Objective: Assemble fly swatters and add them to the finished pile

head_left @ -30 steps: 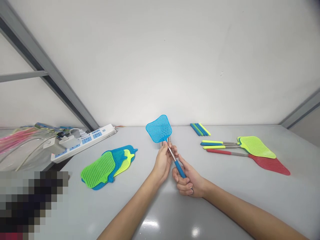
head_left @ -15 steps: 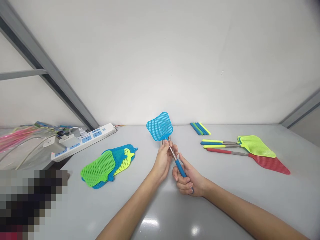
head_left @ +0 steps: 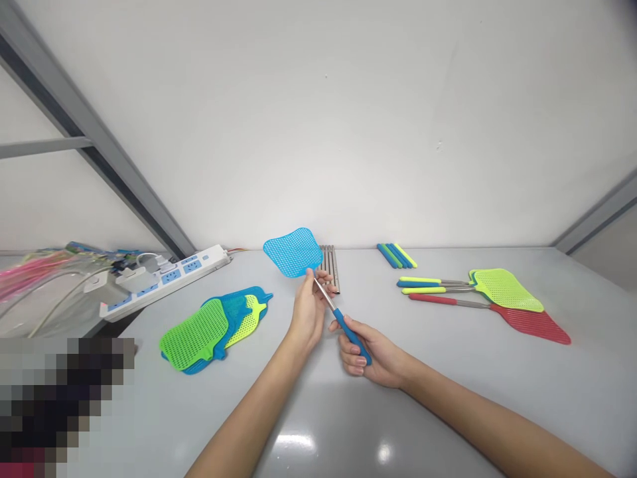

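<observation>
A blue fly swatter (head_left: pixel 294 252) with a metal rod and a blue grip is held above the table between my two hands. My left hand (head_left: pixel 311 302) pinches it where the mesh head meets the rod. Lower down, the fingers of my right hand (head_left: pixel 365 348) wrap round the blue grip. Just behind my left hand lie several metal rods (head_left: pixel 334 269), side by side and partly hidden by the swatter and my fingers. To the left of my hands is a pile of loose swatter heads (head_left: pixel 196 335) in green, blue and yellow.
Finished-looking swatters (head_left: pixel 507 290) in yellow, blue and red lie at the right. Several coloured grip tubes (head_left: pixel 395 255) rest near the wall. A power strip (head_left: pixel 166 279) with plugs and cables stands at the left, beside plastic-wrapped pink items (head_left: pixel 34 275).
The swatter has moved left and tilted further that way, with both hands still on it. More of the metal rods behind it now shows.
</observation>
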### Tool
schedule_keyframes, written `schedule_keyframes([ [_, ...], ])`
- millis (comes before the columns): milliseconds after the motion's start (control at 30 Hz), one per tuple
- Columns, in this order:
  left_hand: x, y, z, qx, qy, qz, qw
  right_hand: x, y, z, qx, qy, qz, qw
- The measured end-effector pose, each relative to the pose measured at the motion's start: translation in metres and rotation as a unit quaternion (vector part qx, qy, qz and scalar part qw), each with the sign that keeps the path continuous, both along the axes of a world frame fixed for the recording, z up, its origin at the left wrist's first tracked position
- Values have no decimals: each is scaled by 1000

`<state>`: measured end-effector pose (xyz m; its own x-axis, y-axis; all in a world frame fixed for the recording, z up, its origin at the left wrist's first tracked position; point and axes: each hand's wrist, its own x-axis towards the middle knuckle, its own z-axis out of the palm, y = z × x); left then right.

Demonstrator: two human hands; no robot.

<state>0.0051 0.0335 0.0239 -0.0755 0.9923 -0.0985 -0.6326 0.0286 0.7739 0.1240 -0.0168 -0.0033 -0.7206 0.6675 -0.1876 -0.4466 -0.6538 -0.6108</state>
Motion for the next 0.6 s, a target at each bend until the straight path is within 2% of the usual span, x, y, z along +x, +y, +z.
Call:
schedule_keyframes([
  [133,0,2,-1,9,-4,18,1000,1,0,0,1,-8,-1,1000],
  [333,5,-5,-5,63,17,18,998,6,3,-3,-12,1,17,1000],
  [600,9,-6,-4,79,21,27,996,9,5,-5,-16,19,29,999],
])
